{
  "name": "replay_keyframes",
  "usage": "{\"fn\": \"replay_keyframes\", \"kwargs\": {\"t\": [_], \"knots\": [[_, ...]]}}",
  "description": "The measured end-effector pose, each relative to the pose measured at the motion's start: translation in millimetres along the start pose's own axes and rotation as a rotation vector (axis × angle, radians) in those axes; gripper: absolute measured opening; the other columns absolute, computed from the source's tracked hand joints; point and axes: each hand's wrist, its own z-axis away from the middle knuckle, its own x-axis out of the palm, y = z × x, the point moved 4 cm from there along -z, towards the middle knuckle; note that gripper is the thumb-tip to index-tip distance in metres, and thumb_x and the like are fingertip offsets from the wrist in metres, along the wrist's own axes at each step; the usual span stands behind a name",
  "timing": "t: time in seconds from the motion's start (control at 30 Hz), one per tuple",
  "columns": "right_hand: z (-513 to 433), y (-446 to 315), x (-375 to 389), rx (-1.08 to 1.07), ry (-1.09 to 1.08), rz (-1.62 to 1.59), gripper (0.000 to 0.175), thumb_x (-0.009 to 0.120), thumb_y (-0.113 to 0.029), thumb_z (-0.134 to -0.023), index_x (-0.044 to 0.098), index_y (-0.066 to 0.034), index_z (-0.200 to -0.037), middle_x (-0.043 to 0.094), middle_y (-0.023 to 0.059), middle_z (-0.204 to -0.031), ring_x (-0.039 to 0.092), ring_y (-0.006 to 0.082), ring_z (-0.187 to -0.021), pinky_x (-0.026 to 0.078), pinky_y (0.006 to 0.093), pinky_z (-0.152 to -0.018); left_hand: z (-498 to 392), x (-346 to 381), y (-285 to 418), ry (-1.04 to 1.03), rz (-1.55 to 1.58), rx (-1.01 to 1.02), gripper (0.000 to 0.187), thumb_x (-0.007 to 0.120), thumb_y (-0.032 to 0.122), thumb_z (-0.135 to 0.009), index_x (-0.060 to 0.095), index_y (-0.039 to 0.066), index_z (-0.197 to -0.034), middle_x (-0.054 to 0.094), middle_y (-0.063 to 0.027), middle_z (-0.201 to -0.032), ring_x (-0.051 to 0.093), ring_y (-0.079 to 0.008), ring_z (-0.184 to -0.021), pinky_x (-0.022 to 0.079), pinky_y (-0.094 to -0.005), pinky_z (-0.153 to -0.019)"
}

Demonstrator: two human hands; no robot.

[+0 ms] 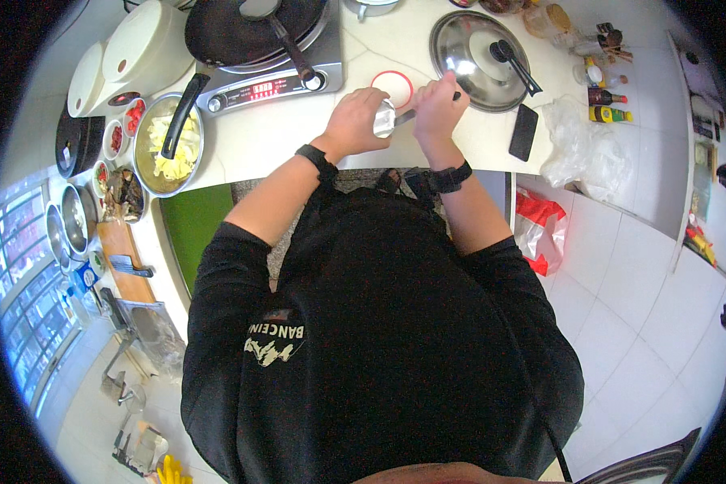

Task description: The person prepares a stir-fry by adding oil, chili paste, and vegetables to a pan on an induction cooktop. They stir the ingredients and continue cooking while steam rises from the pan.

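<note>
My left hand point(354, 124) is closed around a small clear jar point(385, 119), held tilted above the front of the counter. In my right hand point(438, 109) is a metal utensil point(405, 117) with a dark handle end. Its narrow metal part reaches left to the jar's mouth; its tip is not visible, so I cannot tell whether it is a spoon or a knife. Just beyond the jar, a round white lid with a red rim point(392, 88) lies on the counter point(266, 139).
An induction cooker point(266, 88) bears a dark wok point(236, 30). Left of it, a black-handled steel pan point(139, 145) holds pale yellow chopped food. A glass pot lid point(451, 54) and a black phone point(523, 133) lie to the right. A cleaver point(130, 266) rests on a wooden board point(118, 239).
</note>
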Motion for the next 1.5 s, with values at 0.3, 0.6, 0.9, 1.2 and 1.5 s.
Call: {"fn": "replay_keyframes", "kwargs": {"t": [0.3,0.6,0.9,1.2,1.5], "knots": [[-4,-4,-19,0.081,-0.010,-0.170,0.039,0.044,-0.024,-0.103,0.035,-0.0116,-0.067,0.035,-0.0008,-0.051,0.036,0.0124,-0.040,0.031,0.0296,-0.038,0,-5,13,-0.005,-0.129,-0.006,0.081,0.085,0.029,-0.060,0.051,0.005,-0.129,0.056,-0.0192,-0.128,0.052,-0.0361,-0.120,0.043,-0.0449,-0.102],[0,-9,-25,0.074,0.020,-0.137,0.042,0.045,-0.029,-0.104,0.033,-0.0124,-0.067,0.032,-0.0004,-0.050,0.033,0.0129,-0.040,0.028,0.0305,-0.039,-16,-7,-4,-0.286,0.014,0.274,0.073,0.083,0.023,-0.060,0.053,0.006,-0.125,0.058,-0.0166,-0.123,0.055,-0.0350,-0.116,0.043,-0.0435,-0.101],[9,-12,-36,0.087,0.149,-0.173,0.046,0.042,-0.029,-0.104,0.031,-0.0126,-0.063,0.031,-0.0005,-0.049,0.029,0.0126,-0.039,0.024,0.0311,-0.040,4,4,8,0.005,0.001,0.083,0.067,0.083,0.021,-0.061,0.053,0.002,-0.118,0.059,-0.0187,-0.114,0.057,-0.0366,-0.107,0.045,-0.0427,-0.095],[17,-23,-42,0.029,0.166,-0.133,0.047,0.038,-0.030,-0.103,0.025,-0.0147,-0.061,0.023,-0.0021,-0.050,0.019,0.0126,-0.042,0.019,0.0319,-0.044,17,30,23,0.293,-0.094,-0.239,0.081,0.084,0.026,-0.057,0.049,-0.001,-0.125,0.056,-0.0196,-0.116,0.053,-0.0364,-0.111,0.043,-0.0447,-0.096],[14,-20,-50,0.067,0.084,-0.211,0.048,0.036,-0.032,-0.104,0.025,-0.0157,-0.061,0.022,-0.0025,-0.050,0.018,0.0128,-0.042,0.019,0.0315,-0.044,-8,5,28,-0.121,-0.223,0.336,0.086,0.084,0.032,-0.059,0.049,0.005,-0.133,0.054,-0.0188,-0.128,0.053,-0.0365,-0.118,0.045,-0.0422,-0.099]]}}
